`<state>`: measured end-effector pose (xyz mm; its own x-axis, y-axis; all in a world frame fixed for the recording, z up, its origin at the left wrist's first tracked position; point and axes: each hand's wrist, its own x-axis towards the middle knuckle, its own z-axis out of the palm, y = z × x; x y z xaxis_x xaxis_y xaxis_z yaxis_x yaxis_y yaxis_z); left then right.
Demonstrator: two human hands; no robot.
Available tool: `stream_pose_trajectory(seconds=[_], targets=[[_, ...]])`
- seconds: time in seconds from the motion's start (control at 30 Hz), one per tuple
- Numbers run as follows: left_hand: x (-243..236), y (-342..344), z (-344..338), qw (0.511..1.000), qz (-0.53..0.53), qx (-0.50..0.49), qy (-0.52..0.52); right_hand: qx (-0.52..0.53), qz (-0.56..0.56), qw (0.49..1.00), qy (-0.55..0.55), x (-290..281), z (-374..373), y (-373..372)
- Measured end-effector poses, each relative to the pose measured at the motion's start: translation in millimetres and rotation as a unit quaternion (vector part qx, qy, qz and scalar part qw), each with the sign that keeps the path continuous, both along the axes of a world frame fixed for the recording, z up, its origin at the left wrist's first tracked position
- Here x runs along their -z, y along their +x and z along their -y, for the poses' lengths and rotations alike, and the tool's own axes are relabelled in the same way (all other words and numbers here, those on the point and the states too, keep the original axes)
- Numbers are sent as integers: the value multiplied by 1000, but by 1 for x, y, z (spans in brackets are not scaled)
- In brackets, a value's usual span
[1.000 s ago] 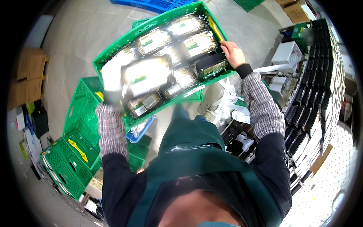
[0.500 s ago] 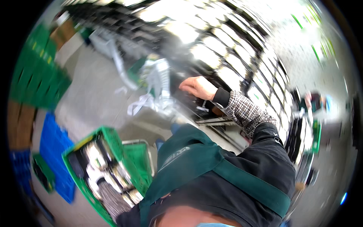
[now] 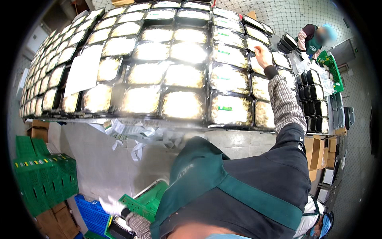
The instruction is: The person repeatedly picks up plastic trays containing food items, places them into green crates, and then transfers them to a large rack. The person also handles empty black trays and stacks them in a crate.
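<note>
right hand (image 3: 262, 55) reached up over the surface (image 3: 238, 137) packed with rows of sealed meal trays (image 3: 229, 77), fingers loosely spread and resting on one tray near the far right, grip not closed on anything. left hand (image 3: 111, 206), in a white glove, was down low at the rim of a green crate (image 3: 145, 203) beside a blue crate (image 3: 92, 215); couldn't tell whether its grip was closed. another person (image 3: 316, 40) stood at the far end by stacked black trays (image 3: 314, 95).

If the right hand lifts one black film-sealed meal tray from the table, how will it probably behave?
The black film-sealed meal tray looks full, so probably heavy for its size. Its glossy film may be slippery and easily dented. The right hand reaches among tightly packed neighbours, so gripping the edges could be awkward.
</note>
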<state>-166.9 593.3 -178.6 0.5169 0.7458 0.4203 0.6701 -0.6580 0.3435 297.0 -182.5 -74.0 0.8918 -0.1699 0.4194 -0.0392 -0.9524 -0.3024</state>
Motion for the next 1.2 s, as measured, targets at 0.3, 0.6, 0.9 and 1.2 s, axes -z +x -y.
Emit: stream_pose_trajectory(seconds=[0.3,0.6,0.9,1.2], targets=[[-79,336,455,740,-23,636,-219,123,-316,901,-272,27,72,229],[-83,358,464,743,-252,492,-378,120,-303,928,-182,32,32,217],[-120,243,318,898,59,411,-148,-56,-89,969,-222,-46,-26,260],[-140,-180,50,936,-182,-288,-88,-315,63,927,-195,-148,-316,86]])
